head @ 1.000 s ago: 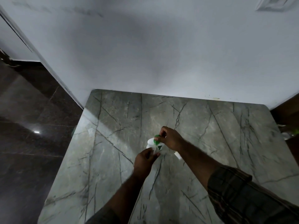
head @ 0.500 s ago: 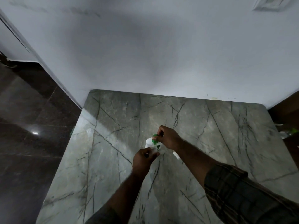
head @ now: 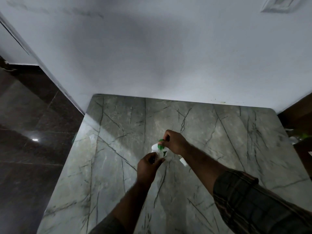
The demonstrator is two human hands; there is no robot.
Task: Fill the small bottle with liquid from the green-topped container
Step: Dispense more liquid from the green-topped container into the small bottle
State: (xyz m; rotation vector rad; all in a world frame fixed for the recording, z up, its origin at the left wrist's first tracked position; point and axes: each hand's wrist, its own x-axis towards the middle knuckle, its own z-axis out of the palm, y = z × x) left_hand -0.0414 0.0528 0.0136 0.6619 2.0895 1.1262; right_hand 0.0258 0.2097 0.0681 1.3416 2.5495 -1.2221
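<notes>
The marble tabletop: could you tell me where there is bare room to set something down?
Bare: the band between wall and hands, the strip from the tabletop's left edge to the left hand, and the stone right of the right forearm. Crowded: the centre, where the right hand pinches the green-topped container, the left grips the small bottle, and a white piece lies.

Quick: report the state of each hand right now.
Left hand: closed, gripping the small bottle, which its fingers mostly hide.
Right hand: closed, pinching the green-topped container at its top.
</notes>
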